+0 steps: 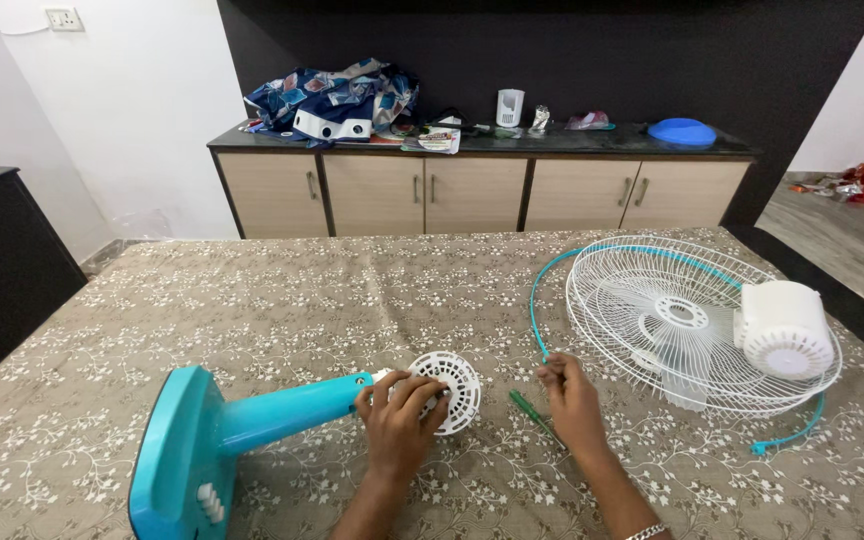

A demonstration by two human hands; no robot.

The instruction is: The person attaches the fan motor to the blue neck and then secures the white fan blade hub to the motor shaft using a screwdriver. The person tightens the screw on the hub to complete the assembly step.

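Fan stand: lies on its side on the patterned tablecloth; I'd keep it from rolling.
Left hand: my fingers curl around the white round grille part at the stand's tip; a square, steady grip seems best.
Right hand: fingertips pinched narrow over the green screwdriver; whether they hold something small, I cannot tell.
Wire guard: well to the right with the white motor housing; its blue rim band curls close to my right hand and could snag.

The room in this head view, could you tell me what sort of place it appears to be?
Probably a room in a home. A low cabinet with a dark counter holds crumpled cloth and household odds, and a bed or table under a floral cover carries fan parts, with a wall socket above.
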